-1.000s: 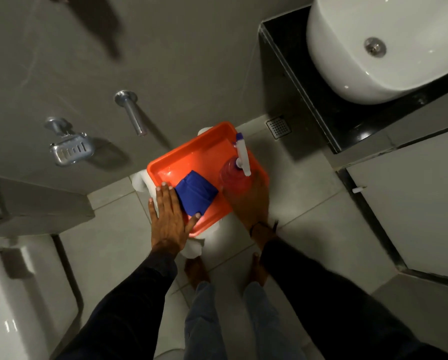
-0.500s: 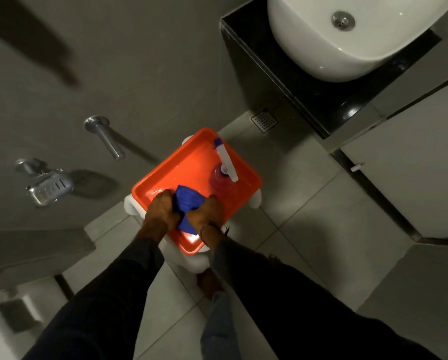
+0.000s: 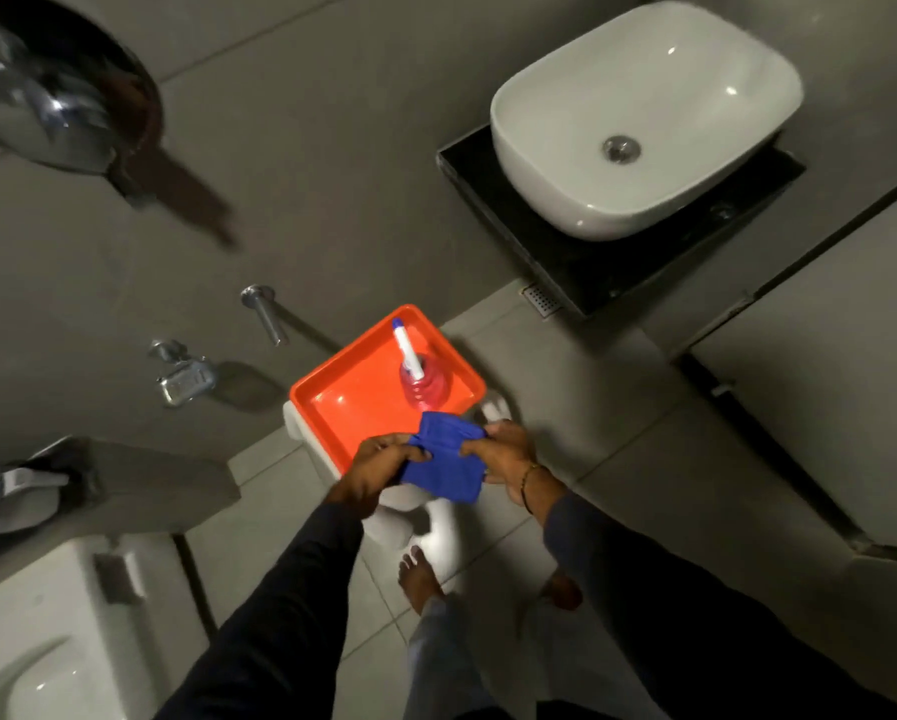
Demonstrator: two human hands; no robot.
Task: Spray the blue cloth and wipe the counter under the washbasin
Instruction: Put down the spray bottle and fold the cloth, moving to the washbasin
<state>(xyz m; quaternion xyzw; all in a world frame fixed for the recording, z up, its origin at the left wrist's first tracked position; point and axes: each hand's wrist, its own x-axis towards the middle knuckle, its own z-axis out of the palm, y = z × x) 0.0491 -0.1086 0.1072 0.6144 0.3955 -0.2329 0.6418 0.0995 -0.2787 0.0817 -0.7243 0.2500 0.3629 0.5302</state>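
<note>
Barely begun: both hands, left hand (image 3: pixel 379 467) and right hand (image 3: pixel 503 457), pinch the folded blue cloth (image 3: pixel 444 462) with their fingers at lower centre, above the orange plastic tray (image 3: pixel 342 402). Unused, the pink spray bottle (image 3: pixel 420 381) stands there; the black desk (image 3: pixel 618 275) under the white washbasin (image 3: pixel 644 116), upper right, awaits wiping.

Supports: stool, counter, floor.
White stool (image 3: pixel 301 426) stands on grey tiled floor (image 3: pixel 618 459), carrying orange tray (image 3: pixel 353 402); pink spray bottle (image 3: pixel 423 384) upright in tray's right part. Black counter (image 3: pixel 618 275) carries white washbasin (image 3: pixel 638 116). Bare feet on floor.
</note>
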